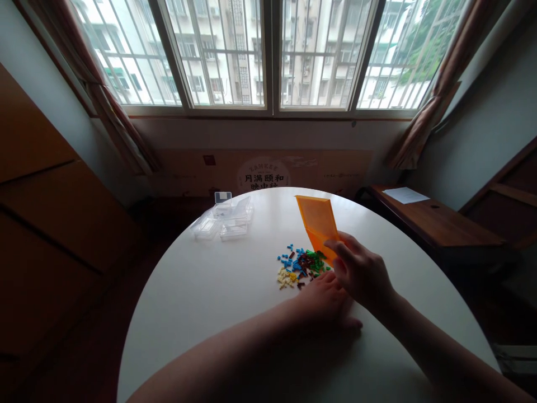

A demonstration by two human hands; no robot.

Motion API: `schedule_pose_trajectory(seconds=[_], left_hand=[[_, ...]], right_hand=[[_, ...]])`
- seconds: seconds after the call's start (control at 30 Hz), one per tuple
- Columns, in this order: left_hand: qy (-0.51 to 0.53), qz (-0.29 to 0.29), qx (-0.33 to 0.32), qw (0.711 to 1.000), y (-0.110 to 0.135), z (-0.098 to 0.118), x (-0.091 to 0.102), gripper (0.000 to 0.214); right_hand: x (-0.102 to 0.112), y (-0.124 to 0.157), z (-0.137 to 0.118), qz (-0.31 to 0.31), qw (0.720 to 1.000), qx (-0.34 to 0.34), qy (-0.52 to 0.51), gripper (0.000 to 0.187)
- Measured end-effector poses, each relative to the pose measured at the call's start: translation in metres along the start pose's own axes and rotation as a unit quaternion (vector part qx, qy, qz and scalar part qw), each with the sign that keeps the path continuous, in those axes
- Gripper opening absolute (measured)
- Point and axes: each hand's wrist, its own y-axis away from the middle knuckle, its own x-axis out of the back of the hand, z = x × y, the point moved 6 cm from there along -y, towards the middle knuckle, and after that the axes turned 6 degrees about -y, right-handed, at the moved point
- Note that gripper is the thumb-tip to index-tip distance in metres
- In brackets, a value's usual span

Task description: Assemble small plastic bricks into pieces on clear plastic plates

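My right hand (364, 270) grips the lower right edge of a translucent orange plastic piece (318, 215), flat with raised edges like a shallow tray, and holds it tilted up above the table. Just below it, a pile of tiny building bricks (302, 263) lies on the white table (201, 313), in blue, green, dark brown, yellow and cream. My left hand (326, 294) rests palm down at the pile's right front edge, its fingers stretched toward the bricks and its thumb spread out. Some bricks near its fingertips are hidden by the hand and the orange piece.
Several clear plastic boxes (229, 218) are grouped at the table's far left. A dark wooden side table (436, 221) with a sheet of paper (406, 195) stands to the right. Beyond the round table are a long printed cardboard box (327, 173) and a barred window.
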Motion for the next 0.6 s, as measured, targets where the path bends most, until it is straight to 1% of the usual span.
schedule_pose_trajectory(seconds=[0.13, 0.2, 0.27, 0.43, 0.6], left_hand=[[0.037, 0.021, 0.011, 0.999, 0.001, -0.001, 0.003, 0.071], [0.051, 0.020, 0.013, 0.998, 0.001, 0.000, 0.004, 0.071], [0.050, 0.014, 0.015, 0.999, 0.001, 0.000, 0.005, 0.070], [0.025, 0.000, 0.010, 1.000, 0.001, 0.002, 0.005, 0.067], [-0.001, 0.009, 0.001, 1.000, 0.001, 0.003, 0.002, 0.067]], right_hand=[[0.000, 0.002, 0.001, -0.025, 0.995, 0.093, -0.029, 0.034], [0.002, 0.002, 0.004, -0.034, 0.990, 0.130, -0.039, 0.033], [0.006, 0.002, 0.009, -0.024, 0.988, 0.144, -0.046, 0.034], [0.017, 0.002, 0.013, 0.021, 0.984, 0.168, -0.063, 0.034], [0.017, 0.000, 0.016, 0.013, 0.984, 0.166, -0.069, 0.030]])
